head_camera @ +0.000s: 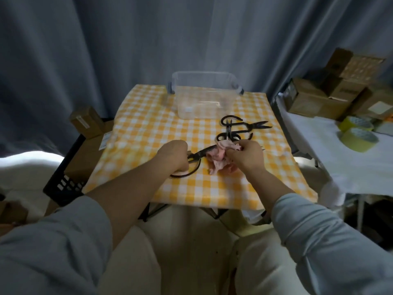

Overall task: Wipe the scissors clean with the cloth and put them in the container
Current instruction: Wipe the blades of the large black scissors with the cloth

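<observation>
My left hand [173, 155] grips the looped handles of a pair of black scissors [200, 154] just above the yellow checked tablecloth [138, 135]. My right hand [247, 154] holds a crumpled pink cloth [217, 159] wrapped round the blades, so their tips are hidden. Behind the hands lie two more black pairs of scissors [244, 124], overlapping each other. A clear plastic container [204, 94] stands open at the table's far edge; I see nothing inside it.
Cardboard boxes [331, 90] and rolls of yellow tape [357, 133] sit on a white-covered table at the right. A black crate [63, 179] with a brown box is at the left. Grey curtains hang behind.
</observation>
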The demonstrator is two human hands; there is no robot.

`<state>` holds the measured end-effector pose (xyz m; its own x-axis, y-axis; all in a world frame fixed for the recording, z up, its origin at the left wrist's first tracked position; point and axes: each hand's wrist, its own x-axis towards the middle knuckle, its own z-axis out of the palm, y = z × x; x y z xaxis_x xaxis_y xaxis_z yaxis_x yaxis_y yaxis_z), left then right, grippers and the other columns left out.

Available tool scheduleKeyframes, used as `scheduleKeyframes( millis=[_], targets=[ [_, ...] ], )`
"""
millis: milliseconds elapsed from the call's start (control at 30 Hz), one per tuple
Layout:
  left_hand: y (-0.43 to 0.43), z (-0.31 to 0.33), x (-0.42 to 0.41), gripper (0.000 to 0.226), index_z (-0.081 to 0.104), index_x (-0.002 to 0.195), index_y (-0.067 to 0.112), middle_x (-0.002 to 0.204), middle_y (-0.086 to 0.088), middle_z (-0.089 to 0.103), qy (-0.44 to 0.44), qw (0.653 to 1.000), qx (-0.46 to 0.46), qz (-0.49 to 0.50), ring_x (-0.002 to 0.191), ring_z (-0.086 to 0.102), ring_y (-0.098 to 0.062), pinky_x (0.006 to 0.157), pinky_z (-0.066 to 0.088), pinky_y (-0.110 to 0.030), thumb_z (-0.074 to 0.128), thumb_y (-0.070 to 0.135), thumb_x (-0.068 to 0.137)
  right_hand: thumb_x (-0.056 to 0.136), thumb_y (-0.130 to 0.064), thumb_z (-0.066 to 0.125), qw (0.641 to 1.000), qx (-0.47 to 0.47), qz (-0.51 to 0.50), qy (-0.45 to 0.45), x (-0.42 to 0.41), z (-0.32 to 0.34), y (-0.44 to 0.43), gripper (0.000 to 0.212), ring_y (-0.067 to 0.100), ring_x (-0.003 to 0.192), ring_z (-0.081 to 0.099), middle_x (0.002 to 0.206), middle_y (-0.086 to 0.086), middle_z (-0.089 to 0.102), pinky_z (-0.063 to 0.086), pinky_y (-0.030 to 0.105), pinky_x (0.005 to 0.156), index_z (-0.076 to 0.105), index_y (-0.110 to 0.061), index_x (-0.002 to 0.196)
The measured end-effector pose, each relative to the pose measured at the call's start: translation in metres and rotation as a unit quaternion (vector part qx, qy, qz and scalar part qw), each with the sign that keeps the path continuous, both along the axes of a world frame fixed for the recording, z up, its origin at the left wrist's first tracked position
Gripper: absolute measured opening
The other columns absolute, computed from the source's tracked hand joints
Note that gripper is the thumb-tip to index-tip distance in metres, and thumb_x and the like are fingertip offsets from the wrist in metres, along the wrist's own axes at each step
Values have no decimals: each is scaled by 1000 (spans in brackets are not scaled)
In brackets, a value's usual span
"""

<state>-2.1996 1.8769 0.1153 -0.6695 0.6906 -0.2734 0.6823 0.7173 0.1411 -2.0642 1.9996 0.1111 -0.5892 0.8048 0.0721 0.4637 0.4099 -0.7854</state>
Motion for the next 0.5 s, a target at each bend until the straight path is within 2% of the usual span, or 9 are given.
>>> scheduleKeyframes(
  millis=[67,167,233,333,367,433,500],
  targets=[
    [-6,5,2,13,57,80,11,69,-1,49,-11,1000,8,18,57,48,-14,45,37,-23,69,8,75,82,-8,61,1000,-5,-3,5,4,0,-2,13,27,65,54,68,13,58,38,28,54,66,4,83],
    [-22,4,10,28,48,65,11,68,-2,49,-31,999,6,18,63,52,-16,49,38,-25,75,10,74,85,-7,56,1000,-2,-1,-2,9,-5,-7,17,24,72,53,78,10,59,38,29,56,64,0,98],
    [-35,-1,16,32,45,61,11,64,-2,46,-39,999,0,12,59,49,-16,47,35,-24,74,9,74,87,-5,50,1000,2,17,-12,13,-8,-13,26,24,81,55,91,9,63,41,28,61,63,-8,110],
    [-50,-6,21,17,57,69,8,60,-1,46,-29,999,20,3,57,49,-17,48,35,-24,73,10,76,89,-4,44,999,0,37,-31,14,-11,-19,39,26,104,57,118,7,64,43,26,76,63,-16,120],
    [-53,-8,22,14,59,71,9,60,-1,47,-21,999,34,1,58,49,-17,48,35,-25,73,11,77,90,-5,43,999,-2,35,-36,14,-11,-20,38,26,106,57,119,8,64,43,27,76,63,-16,120],
    [-56,-9,21,23,52,64,15,58,-1,44,-5,997,82,3,55,45,-17,45,31,-24,68,12,81,90,-7,42,999,-10,25,-36,13,-11,-22,34,27,101,57,114,10,65,43,28,72,64,-14,115],
    [-54,-9,19,27,50,62,13,62,-4,45,22,992,127,7,60,46,-22,46,29,-26,56,7,87,91,-10,42,999,-17,16,-32,13,-11,-24,28,28,94,58,106,12,65,43,30,69,64,-13,108]
  ],
)
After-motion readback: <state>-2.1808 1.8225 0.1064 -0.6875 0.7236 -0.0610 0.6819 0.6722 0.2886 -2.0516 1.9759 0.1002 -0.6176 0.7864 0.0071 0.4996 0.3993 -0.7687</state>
